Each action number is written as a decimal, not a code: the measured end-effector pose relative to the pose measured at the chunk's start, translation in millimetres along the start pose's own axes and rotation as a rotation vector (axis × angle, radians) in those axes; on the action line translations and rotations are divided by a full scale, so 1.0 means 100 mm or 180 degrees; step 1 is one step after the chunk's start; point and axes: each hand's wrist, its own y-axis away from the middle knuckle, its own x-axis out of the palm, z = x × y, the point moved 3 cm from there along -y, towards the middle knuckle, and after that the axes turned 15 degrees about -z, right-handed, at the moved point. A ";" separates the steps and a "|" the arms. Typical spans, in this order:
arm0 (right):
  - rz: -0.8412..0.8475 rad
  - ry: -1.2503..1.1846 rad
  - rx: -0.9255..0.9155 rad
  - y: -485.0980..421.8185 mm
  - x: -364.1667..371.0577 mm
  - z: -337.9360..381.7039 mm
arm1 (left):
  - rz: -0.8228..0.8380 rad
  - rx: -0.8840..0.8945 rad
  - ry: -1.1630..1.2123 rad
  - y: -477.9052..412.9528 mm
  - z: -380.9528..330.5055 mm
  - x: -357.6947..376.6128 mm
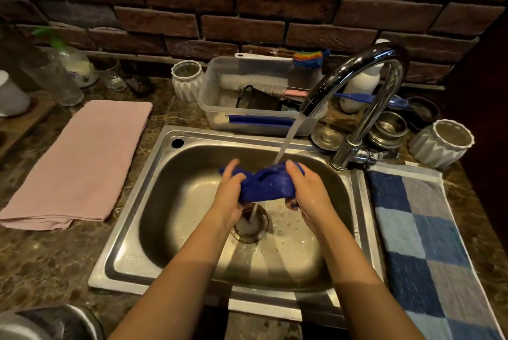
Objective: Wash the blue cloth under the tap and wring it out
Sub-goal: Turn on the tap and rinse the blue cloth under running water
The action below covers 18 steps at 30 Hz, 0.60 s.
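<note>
1. Cloth [264, 184]: blue, bunched; held between my two hands over the sink [170, 202], above the drain [250, 225].
2. Left hand [229, 194]: fingers curled round the cloth's left end; gripping.
3. Right hand [308, 191]: wet; closed round the cloth's right end, thumb over the top.
4. Tap [357, 86]: running; its stream [288, 138] slants down onto the cloth's upper edge near my right hand; a thin run falls from the cloth into the drain.
5. Step in hand, as I judge it: the washing; the cloth is bunched but not twisted, so the wringing is not yet begun.
6. Next move calls for: working the folds through the stream until all of it is soaked; then lifting it clear of the water and turning the two ends opposite ways, low over the sink so the drips stay in.
7. Alongside: pink towel [79, 160] on the counter to my left; checked towel [420, 243] to my right.
</note>
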 end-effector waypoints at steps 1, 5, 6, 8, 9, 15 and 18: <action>-0.0096 -0.0003 -0.0012 -0.05 0.01 0.05 | 0.0132 -0.0025 -0.0336 0.05 -0.01 0.02; -0.0316 0.0517 -0.0300 -0.27 0.13 0.15 | 0.0672 -0.0596 -0.0695 0.21 0.03 0.03; -0.0321 0.0798 -0.0461 -0.31 0.16 0.14 | 0.0803 -0.0675 -0.0704 0.23 0.03 0.05; -0.0353 0.1451 -0.0829 -0.36 0.18 0.10 | 0.0803 -0.0676 -0.0761 0.22 0.02 0.09; -0.0393 0.1755 -0.1017 -0.35 0.17 0.10 | 0.0660 -0.0608 -0.0765 0.18 0.03 0.10; -0.0319 0.1825 -0.1579 0.00 0.18 0.05 | -0.0087 -0.0086 -0.0356 0.00 0.07 0.17; -0.0573 0.1727 -0.1168 0.04 0.29 0.00 | -0.0175 0.0233 -0.0619 0.05 0.13 0.25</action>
